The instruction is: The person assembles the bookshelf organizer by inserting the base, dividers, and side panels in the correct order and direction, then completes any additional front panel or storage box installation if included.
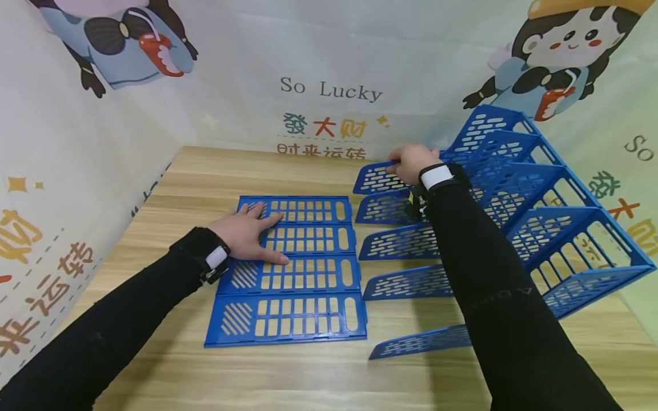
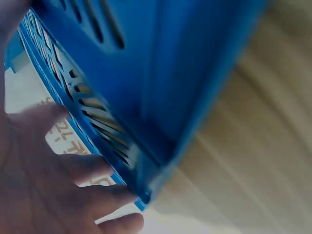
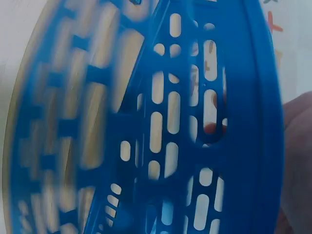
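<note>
A blue plastic file rack is partly unfolded on the table. Its grid-patterned back panel lies flat, joined in several hinged strips. My left hand rests on the upper left of this panel, fingers spread; the left wrist view shows those fingers along the panel's edge. At the far right, my right hand grips the farthest slotted divider at its upper edge. Through the divider's slots in the right wrist view, a fingertip shows on the other side. More slotted dividers stand in a row towards me.
To the right, the rack's tall side frame leans up with several slotted plates attached. The wood-grain table is bordered by a printed backdrop behind and on both sides. My right forearm crosses over the nearer dividers.
</note>
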The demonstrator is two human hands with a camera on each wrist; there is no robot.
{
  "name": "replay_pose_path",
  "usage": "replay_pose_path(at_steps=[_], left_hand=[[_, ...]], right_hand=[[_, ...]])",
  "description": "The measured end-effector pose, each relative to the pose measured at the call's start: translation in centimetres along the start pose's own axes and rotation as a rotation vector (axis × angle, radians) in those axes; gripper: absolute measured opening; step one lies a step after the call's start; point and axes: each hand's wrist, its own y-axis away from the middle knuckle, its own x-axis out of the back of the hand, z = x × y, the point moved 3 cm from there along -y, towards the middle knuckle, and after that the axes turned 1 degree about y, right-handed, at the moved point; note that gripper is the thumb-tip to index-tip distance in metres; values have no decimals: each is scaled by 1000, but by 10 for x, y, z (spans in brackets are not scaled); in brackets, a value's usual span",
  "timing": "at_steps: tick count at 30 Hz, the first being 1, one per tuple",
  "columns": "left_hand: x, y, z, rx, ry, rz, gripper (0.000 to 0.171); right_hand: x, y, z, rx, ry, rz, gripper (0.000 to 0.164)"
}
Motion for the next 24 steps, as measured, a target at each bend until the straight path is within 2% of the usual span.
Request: replay_pose_path(at_steps=[4, 13, 24], left_hand=[[-1, -1, 4, -11, 14, -19, 115], [-5, -9, 9, -27, 39, -30, 113], [8, -11, 12, -35, 60, -59, 110]], right_hand=[[-9, -4, -7, 15, 3, -23, 35], [-26, -17, -7, -65, 36, -25, 39], [-19, -19, -26, -29, 51, -29, 36]])
